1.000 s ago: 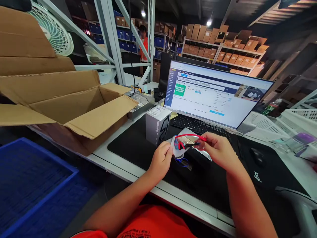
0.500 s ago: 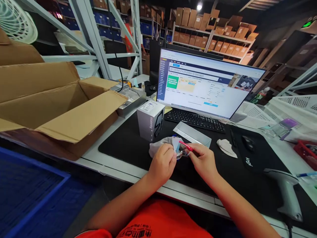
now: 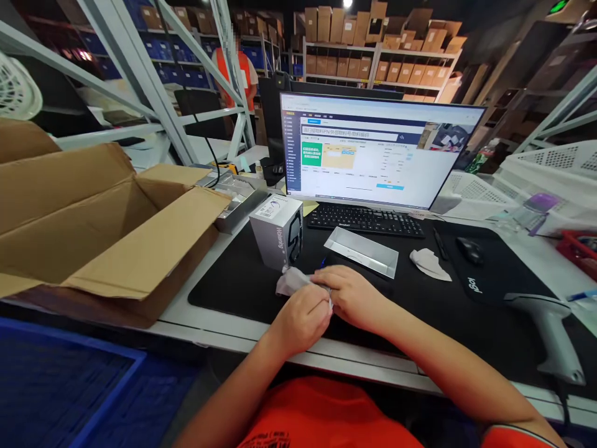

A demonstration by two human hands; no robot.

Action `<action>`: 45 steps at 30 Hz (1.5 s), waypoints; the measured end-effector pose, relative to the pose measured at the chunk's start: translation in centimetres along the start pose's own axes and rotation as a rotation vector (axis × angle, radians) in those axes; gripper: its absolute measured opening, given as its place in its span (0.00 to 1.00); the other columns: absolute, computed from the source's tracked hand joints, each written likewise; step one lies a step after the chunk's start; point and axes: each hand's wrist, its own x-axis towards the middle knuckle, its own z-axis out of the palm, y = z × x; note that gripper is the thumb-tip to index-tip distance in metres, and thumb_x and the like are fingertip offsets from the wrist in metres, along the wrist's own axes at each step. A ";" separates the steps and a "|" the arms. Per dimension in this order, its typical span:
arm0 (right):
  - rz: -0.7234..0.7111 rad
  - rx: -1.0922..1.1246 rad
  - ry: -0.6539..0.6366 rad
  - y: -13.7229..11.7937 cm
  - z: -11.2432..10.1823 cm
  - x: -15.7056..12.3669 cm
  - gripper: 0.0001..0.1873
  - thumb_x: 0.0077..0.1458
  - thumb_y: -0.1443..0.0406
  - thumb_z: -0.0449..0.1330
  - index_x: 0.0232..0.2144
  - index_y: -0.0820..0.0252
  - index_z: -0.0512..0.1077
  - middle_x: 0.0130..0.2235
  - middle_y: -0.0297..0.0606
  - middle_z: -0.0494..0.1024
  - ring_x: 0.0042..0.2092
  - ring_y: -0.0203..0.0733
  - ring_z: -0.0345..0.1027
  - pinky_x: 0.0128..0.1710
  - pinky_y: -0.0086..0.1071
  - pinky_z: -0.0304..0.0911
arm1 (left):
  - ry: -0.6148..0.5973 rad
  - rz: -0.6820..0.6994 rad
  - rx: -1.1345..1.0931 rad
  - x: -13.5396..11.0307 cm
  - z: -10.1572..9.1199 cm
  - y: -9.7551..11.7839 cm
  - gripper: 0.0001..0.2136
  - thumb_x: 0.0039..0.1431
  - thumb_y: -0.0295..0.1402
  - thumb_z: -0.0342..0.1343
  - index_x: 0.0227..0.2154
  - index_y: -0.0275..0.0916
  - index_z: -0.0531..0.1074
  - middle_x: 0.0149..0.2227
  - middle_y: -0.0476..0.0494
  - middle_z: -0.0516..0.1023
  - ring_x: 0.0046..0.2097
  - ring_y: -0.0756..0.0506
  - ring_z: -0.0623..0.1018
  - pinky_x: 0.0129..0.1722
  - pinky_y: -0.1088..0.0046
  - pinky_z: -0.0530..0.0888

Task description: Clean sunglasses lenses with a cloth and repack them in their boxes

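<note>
My left hand is closed on the near edge of a soft grey cloth pouch, just above the black desk mat. My right hand meets it from the other side, its fingers bent over the pouch's right end. Whatever lies inside or under the fingers is hidden. Right behind the pouch stands a grey-and-white carton with a black print on its side. Past my right hand lies a shallow silver-grey open tray.
An open cardboard box stands to the left, with a blue crate below. Ahead are a monitor and a keyboard. At right lie crumpled paper, a mouse and a barcode scanner. A person stands behind.
My right hand has moved left onto the pouch, its fingers now over the pouch's end. The red piece and clear part it held are out of sight. The camera view has shifted.
</note>
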 end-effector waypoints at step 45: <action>1.135 1.219 0.516 6.9 -8.4 -9.1 0.20 0.47 0.53 0.74 0.36 0.61 0.78 0.18 0.23 0.62 0.20 0.26 0.48 0.20 0.25 0.42 | -0.117 -0.915 -0.264 -6.3 -2.9 -1.5 0.18 0.65 0.41 0.48 0.22 0.40 0.72 0.22 0.49 0.75 0.25 0.48 0.74 0.27 0.73 0.67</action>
